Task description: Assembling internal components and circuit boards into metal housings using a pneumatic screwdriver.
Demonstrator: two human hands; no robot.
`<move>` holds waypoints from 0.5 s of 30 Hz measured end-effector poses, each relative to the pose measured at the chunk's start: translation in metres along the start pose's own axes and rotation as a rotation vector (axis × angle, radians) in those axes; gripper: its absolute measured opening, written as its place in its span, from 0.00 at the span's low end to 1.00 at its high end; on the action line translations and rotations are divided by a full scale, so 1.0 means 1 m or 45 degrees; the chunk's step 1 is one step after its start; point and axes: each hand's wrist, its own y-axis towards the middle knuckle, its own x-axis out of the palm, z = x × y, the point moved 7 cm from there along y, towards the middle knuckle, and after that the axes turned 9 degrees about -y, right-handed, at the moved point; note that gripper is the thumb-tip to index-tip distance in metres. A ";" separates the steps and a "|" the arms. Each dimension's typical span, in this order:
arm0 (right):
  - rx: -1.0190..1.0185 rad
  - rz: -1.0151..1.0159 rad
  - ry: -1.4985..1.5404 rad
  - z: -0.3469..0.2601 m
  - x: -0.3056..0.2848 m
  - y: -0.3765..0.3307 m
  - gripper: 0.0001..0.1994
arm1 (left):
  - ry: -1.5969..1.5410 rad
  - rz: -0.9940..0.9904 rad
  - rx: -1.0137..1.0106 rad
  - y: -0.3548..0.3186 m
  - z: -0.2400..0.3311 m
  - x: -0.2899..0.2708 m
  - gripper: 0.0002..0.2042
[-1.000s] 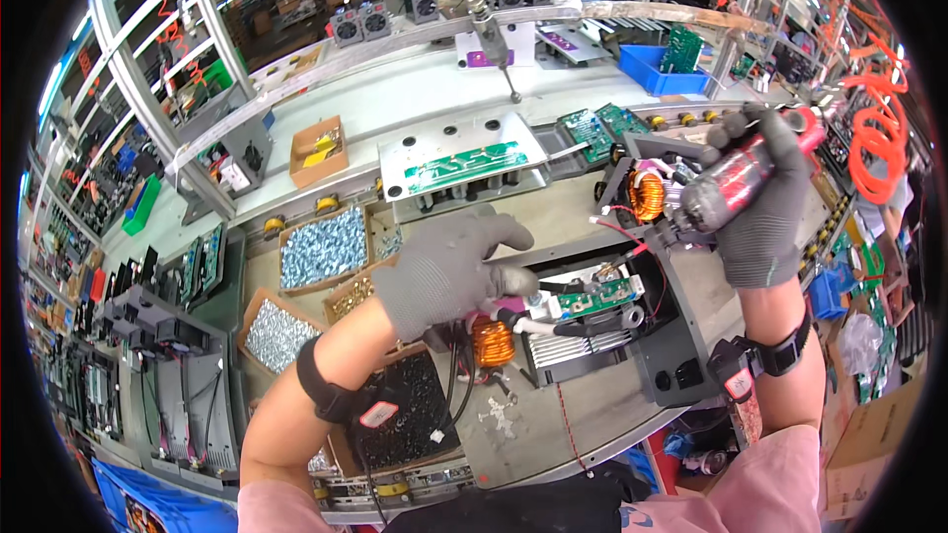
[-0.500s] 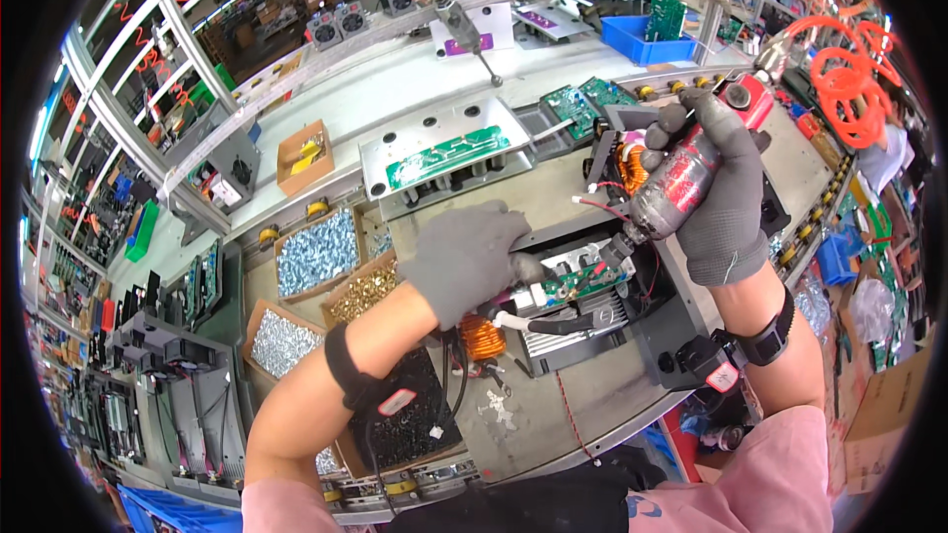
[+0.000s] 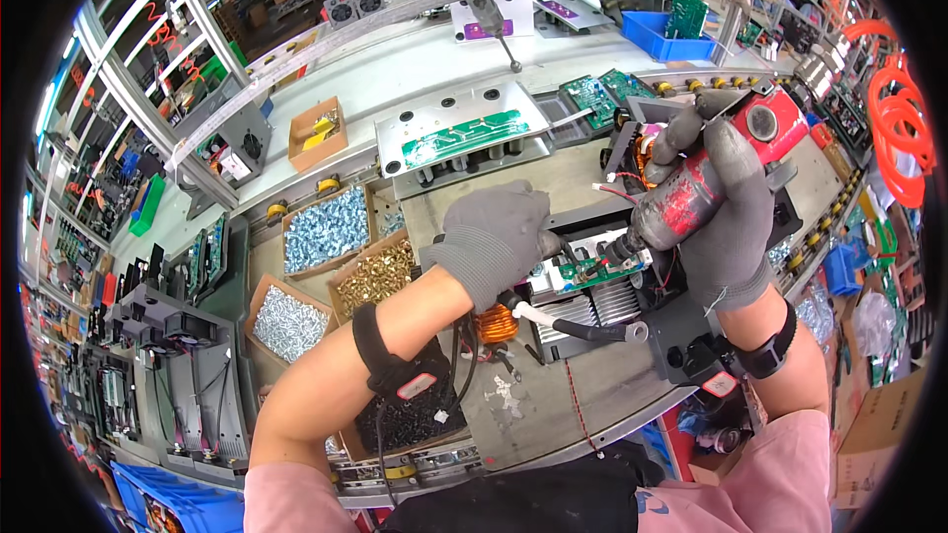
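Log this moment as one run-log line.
left hand: gloved, steadying green circuit board | right hand: gripping red power screwdriver, tip on board | black heatsink unit: under board | screw boxes: left

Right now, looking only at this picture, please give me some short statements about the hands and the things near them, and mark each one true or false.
1. The right hand grips a red and grey power screwdriver. True.
2. The left hand is bare. False: it wears a grey glove.
3. The screwdriver tip meets a small green circuit board. True.
4. The cardboard boxes of screws lie to the person's right. False: they lie to the left.
5. An orange coil sits below the left hand. True.
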 end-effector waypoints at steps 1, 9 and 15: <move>0.001 -0.002 -0.005 0.001 0.000 -0.003 0.16 | 0.005 0.013 0.017 0.000 0.000 0.001 0.14; -0.448 -0.394 -0.214 -0.027 0.053 -0.022 0.21 | 0.005 -0.126 -0.070 -0.002 0.002 -0.004 0.14; -0.317 -0.269 -0.527 -0.023 0.058 -0.011 0.19 | 0.030 -0.243 -0.117 -0.002 0.006 -0.008 0.13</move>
